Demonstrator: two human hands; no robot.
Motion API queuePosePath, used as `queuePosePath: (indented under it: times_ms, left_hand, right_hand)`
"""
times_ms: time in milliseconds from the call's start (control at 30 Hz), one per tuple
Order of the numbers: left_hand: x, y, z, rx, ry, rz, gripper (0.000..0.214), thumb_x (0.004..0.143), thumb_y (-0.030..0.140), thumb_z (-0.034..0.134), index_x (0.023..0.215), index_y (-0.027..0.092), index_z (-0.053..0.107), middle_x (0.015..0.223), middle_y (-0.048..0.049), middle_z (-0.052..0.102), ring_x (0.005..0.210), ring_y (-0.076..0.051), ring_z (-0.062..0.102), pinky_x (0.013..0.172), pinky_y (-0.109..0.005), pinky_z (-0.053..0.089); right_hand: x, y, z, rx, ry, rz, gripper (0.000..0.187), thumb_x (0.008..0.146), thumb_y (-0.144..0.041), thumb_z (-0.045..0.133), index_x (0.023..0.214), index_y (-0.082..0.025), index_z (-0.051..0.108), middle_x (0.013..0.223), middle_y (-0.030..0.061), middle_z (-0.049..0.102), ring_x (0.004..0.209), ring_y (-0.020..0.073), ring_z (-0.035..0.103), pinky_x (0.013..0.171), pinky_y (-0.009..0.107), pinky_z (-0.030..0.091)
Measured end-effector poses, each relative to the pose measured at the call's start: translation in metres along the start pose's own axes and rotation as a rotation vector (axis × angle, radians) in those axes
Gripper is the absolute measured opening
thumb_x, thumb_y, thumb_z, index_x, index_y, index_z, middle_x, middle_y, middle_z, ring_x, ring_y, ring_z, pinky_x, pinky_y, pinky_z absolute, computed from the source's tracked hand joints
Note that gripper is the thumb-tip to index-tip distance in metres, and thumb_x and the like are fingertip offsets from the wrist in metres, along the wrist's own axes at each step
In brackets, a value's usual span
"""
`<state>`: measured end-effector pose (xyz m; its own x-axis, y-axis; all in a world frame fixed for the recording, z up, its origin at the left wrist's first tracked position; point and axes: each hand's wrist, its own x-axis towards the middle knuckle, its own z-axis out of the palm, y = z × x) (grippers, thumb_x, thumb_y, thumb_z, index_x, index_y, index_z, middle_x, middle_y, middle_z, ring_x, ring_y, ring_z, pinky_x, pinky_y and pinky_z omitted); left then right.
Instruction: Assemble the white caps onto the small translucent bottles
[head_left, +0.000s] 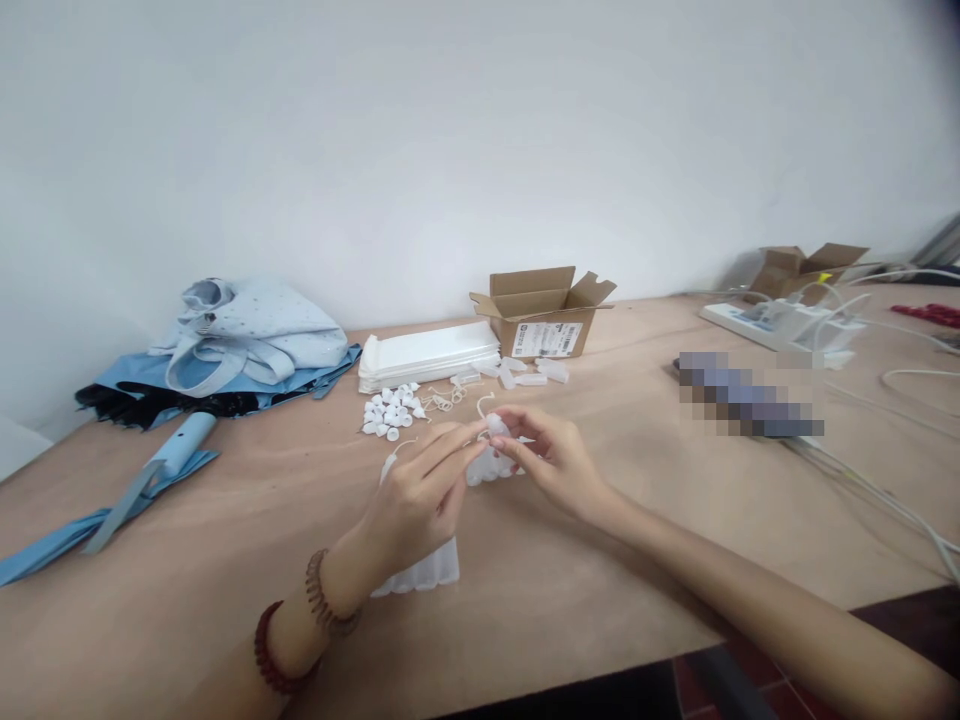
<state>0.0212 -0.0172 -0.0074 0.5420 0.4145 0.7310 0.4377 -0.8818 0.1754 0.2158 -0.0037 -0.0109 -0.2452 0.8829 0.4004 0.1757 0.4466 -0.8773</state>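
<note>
Over the middle of the wooden table [637, 520], my left hand [417, 500] and my right hand [546, 455] meet, both pinching a small white plastic piece [496, 425] with a thin string on it. Just below the fingers lies a cluster of similar white pieces [489, 468]. A translucent white scalloped part [424, 575] lies under my left wrist, which wears two bead bracelets. Behind the hands sits a heap of small white caps [390, 410] with loose strings [442, 400].
A stack of flat white packs [427, 355] and an open cardboard box [541, 312] stand near the wall. A pale blue bag [255, 330] and a blue umbrella [150, 470] lie at left. A power strip [772, 325], cables [877, 495] and another box [806, 268] are at right.
</note>
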Motion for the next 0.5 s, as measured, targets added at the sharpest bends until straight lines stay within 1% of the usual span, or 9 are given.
queuePosePath:
  times_ms: [133,300,400,500]
  left_hand:
    - [0.0000,0.0031,0.0029,-0.026,0.017,0.025,0.044,0.080,-0.003,0.048,0.118,0.018,0.056,0.112,-0.0116,0.065,0.109,-0.024,0.056,0.089,-0.045,0.051]
    - [0.0035,0.0054,0.0010,0.021,0.054,-0.056,0.035,0.081,0.006,0.058,0.114,0.017,0.055,0.103,-0.0102,0.065,0.098,-0.023,0.059,0.085,-0.043,0.051]
    - [0.0040,0.0055,-0.0003,0.081,0.065,-0.103,0.041,0.079,0.016,0.066,0.117,0.017,0.052,0.101,-0.0104,0.065,0.096,-0.024,0.059,0.085,-0.043,0.050]
    - [0.0026,0.0062,0.0005,0.124,0.018,-0.124,0.047,0.079,0.026,0.068,0.121,0.017,0.049,0.102,-0.0101,0.064,0.096,-0.025,0.058,0.085,-0.043,0.049]
  right_hand:
    - [0.0011,-0.0023,-0.0004,0.094,0.030,0.058,0.030,0.082,-0.038,0.061,0.104,-0.018,0.059,0.092,0.0066,0.065,0.075,0.0155,0.061,0.054,0.025,0.054]
    - [0.0008,-0.0020,0.0003,0.129,0.012,0.076,0.030,0.080,-0.038,0.064,0.100,-0.018,0.058,0.084,0.0048,0.064,0.072,0.0156,0.062,0.054,0.025,0.054]
    - [-0.0011,-0.0016,0.0029,0.136,-0.007,0.100,0.028,0.078,-0.036,0.066,0.097,-0.018,0.057,0.085,0.0046,0.064,0.073,0.0156,0.062,0.056,0.026,0.054]
    - [-0.0034,-0.0027,0.0059,0.128,-0.018,0.109,0.026,0.076,-0.033,0.069,0.093,-0.018,0.057,0.085,0.0039,0.064,0.076,0.0159,0.062,0.059,0.026,0.053]
